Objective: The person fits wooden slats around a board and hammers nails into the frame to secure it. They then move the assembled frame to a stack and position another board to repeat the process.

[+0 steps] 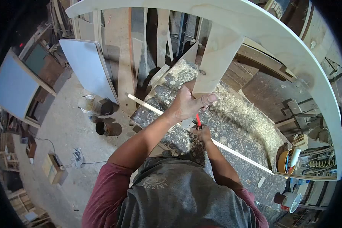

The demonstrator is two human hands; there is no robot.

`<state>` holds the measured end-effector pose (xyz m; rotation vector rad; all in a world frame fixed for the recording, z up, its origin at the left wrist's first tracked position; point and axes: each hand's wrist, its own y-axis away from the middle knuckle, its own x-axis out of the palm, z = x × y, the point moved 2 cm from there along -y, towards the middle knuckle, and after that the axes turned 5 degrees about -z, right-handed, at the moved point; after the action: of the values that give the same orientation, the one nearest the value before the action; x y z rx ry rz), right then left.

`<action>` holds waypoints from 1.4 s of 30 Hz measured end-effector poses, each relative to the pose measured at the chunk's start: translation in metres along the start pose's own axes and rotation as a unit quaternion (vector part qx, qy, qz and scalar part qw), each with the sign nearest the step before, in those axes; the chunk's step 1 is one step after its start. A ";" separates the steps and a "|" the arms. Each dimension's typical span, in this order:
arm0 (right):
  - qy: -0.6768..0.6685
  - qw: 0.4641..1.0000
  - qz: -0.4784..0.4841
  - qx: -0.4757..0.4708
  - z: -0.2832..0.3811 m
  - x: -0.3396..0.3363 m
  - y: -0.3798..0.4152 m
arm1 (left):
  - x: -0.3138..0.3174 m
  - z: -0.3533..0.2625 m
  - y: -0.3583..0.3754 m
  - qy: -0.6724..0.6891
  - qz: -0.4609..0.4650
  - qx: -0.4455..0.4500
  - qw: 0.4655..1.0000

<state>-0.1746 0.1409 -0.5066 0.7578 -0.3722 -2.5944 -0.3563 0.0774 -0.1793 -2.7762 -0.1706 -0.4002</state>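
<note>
Head view: person looking down at a sawdust-covered workbench (239, 125).
Left hand (188, 104): fingers closed round the lower end of a flat wooden board (216, 60); thumb across its bottom edge.
Board: runs up toward 1 o'clock from the hand, meets a curved wooden arch (285, 41) at the top.
Right hand (203, 133): just below the left, at 5 o'clock from it, closed on a red pencil (198, 121); tip points up at the board's lower end.
Thin wooden strip (235, 152): lies across the bench under both hands, running 10 to 4 o'clock.
Tape rolls (283, 161): bench edge, 4 o'clock of the hands.
Paint cans (89, 104): floor, 9 o'clock.
</note>
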 end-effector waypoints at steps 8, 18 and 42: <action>0.091 0.995 -0.019 -0.043 0.022 0.002 0.012 | 0.002 -0.002 -0.003 -0.028 -0.003 0.004 1.000; 0.117 0.979 -0.116 -0.122 0.031 -0.041 0.077 | -0.009 0.028 -0.004 0.053 0.048 -0.014 0.997; 0.129 0.978 -0.134 -0.090 0.051 -0.022 0.019 | -0.015 0.036 0.004 0.009 0.043 -0.022 0.999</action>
<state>-0.1805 0.1413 -0.4479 1.1277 0.0469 -2.6767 -0.3604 0.0847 -0.2178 -2.8092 -0.0374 -0.4122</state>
